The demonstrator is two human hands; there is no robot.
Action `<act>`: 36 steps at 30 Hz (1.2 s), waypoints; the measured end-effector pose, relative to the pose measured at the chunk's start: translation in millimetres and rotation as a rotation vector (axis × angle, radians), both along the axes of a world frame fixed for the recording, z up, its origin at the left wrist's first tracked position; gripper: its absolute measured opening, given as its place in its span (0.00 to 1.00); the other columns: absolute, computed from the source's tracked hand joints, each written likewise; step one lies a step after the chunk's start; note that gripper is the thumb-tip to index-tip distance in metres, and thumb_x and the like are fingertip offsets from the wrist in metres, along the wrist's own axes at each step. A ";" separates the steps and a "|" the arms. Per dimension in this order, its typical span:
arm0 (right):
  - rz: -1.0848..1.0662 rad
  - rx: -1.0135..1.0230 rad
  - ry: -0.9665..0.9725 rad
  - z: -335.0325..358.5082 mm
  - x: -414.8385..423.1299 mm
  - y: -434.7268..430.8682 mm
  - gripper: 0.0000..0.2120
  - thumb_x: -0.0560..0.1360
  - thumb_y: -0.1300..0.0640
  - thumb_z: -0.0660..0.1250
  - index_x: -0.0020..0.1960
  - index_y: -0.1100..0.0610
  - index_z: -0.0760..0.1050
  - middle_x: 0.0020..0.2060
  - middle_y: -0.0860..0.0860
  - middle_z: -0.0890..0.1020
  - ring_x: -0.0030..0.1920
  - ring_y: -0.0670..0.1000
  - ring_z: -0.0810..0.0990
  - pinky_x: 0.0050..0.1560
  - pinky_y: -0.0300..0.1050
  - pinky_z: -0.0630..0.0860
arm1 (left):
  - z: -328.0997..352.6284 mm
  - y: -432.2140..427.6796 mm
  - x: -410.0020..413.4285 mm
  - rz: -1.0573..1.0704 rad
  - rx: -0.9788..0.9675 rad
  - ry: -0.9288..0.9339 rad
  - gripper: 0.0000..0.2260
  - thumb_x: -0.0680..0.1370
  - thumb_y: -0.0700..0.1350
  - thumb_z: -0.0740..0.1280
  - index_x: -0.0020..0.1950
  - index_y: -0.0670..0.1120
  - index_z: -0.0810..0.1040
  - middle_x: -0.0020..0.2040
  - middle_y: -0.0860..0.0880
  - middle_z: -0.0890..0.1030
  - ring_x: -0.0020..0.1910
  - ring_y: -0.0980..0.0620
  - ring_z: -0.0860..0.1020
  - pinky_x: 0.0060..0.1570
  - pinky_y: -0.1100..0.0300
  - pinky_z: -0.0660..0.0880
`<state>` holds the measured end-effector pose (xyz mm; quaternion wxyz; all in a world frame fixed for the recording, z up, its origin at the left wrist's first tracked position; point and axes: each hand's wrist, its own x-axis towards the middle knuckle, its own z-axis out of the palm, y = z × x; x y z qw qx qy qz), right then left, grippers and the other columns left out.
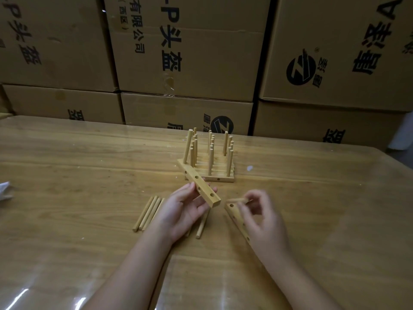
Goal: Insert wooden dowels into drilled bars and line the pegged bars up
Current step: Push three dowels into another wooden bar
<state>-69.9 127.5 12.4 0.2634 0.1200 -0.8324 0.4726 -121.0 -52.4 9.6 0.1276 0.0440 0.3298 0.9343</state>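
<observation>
Above table (89, 164), left hand (185, 209) grips drilled bar (205, 190), right hand (261, 215) pinches dowel (235, 200).

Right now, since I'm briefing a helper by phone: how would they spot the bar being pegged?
On the wooden table, in front of the block of finished pegged bars, find the left hand. The bar it holds is raised at a slant and carries a single dowel at its far end, its other holes empty.
</observation>
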 end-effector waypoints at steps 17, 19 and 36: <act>0.301 -1.094 -0.409 15.1 -14.5 13.8 0.10 0.77 0.62 0.61 0.58 0.62 0.70 0.48 0.59 0.84 0.49 0.57 0.84 0.41 0.41 0.80 | -1.4 -1.1 8.3 -0.335 -0.246 0.157 0.15 0.73 0.39 0.69 0.60 0.38 0.77 0.59 0.35 0.79 0.61 0.37 0.77 0.58 0.48 0.77; 0.318 -1.066 -0.412 14.6 -15.0 13.0 0.10 0.78 0.62 0.61 0.59 0.61 0.69 0.48 0.59 0.84 0.49 0.57 0.84 0.40 0.41 0.80 | -0.7 -0.5 9.4 -0.365 -0.275 0.150 0.18 0.73 0.38 0.69 0.61 0.37 0.73 0.60 0.35 0.78 0.60 0.39 0.78 0.53 0.52 0.79; 0.340 -0.990 -0.339 11.9 -15.8 14.3 0.15 0.74 0.61 0.65 0.59 0.54 0.71 0.47 0.57 0.84 0.48 0.57 0.84 0.39 0.42 0.80 | 2.1 4.6 12.9 -0.400 -0.368 0.134 0.18 0.70 0.39 0.72 0.58 0.37 0.75 0.57 0.36 0.81 0.53 0.43 0.82 0.46 0.57 0.80</act>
